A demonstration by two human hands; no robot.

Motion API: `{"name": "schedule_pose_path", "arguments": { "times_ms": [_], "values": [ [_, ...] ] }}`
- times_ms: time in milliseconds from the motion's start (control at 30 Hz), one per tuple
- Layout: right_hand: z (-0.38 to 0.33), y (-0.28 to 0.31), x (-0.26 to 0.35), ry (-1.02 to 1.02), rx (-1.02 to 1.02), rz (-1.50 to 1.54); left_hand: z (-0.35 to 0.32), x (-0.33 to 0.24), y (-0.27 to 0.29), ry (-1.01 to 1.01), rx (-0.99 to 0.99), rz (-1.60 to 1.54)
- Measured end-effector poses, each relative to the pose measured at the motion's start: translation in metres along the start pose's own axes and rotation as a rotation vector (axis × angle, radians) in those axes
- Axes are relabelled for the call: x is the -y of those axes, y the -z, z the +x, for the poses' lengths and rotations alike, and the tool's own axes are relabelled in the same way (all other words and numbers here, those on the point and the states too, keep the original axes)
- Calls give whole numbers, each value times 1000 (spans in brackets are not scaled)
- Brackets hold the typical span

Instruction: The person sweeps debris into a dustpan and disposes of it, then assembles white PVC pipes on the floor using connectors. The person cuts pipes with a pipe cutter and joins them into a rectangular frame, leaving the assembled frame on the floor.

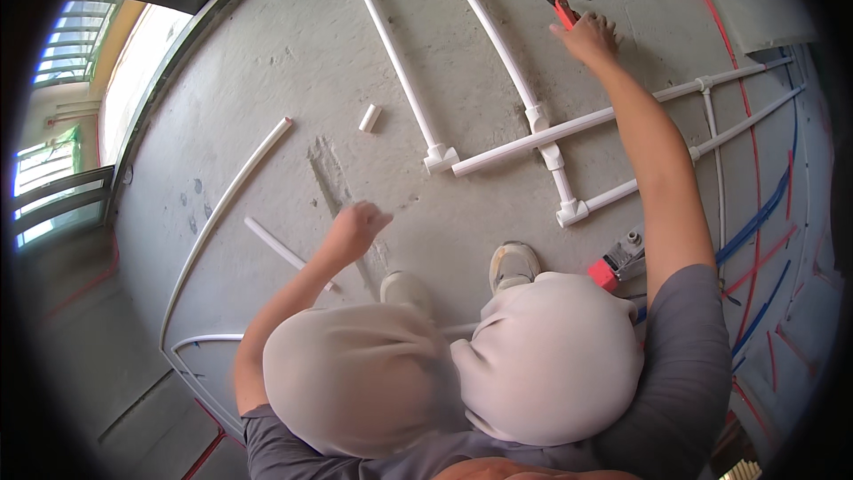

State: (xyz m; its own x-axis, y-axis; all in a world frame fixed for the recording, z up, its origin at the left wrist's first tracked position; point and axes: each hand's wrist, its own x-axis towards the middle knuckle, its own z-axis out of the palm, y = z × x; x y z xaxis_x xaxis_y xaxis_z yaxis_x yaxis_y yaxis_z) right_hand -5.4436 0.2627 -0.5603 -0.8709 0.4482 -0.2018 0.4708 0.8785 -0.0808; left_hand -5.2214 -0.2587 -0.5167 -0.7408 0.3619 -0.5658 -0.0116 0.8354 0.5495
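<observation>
My right hand (586,39) is stretched far out to the upper right, gripping a red-handled pipe cutter (560,7) whose dark jaw points away from me. Low over the floor between my legs and the loose pieces, my left hand (358,227) is loosely curled, with nothing visible in it. Beneath my right forearm runs a white plastic pipe (524,143), its near end lying beside a white tee fitting (440,158). Another fitting, a white elbow (571,212), lies in front of my right shoe. A short white pipe offcut (370,117) rests farther off.
Two long white pipes (391,44) stretch away across the concrete floor (249,107). A curved white pipe (206,213) and a shorter one (283,249) lie at left. A red-and-grey tool (619,260) is by my right knee. Blue conduits (755,222) run along the right.
</observation>
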Motion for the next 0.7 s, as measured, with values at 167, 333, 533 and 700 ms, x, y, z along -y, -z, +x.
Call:
{"name": "schedule_pose_path", "arguments": {
  "times_ms": [167,333,533,700],
  "values": [
    [12,-18,3,65,-117,-37,94,-60,-26,261,-171,-411],
    [-57,-13,33,518,-485,200,141,-82,-51,214,-371,-16],
    [-206,-29,83,806,299,868,123,-53,-35,322,-375,-891],
    [-278,-44,121,543,652,1032,88,-41,-52,294,-391,-1110]
  ]
}}
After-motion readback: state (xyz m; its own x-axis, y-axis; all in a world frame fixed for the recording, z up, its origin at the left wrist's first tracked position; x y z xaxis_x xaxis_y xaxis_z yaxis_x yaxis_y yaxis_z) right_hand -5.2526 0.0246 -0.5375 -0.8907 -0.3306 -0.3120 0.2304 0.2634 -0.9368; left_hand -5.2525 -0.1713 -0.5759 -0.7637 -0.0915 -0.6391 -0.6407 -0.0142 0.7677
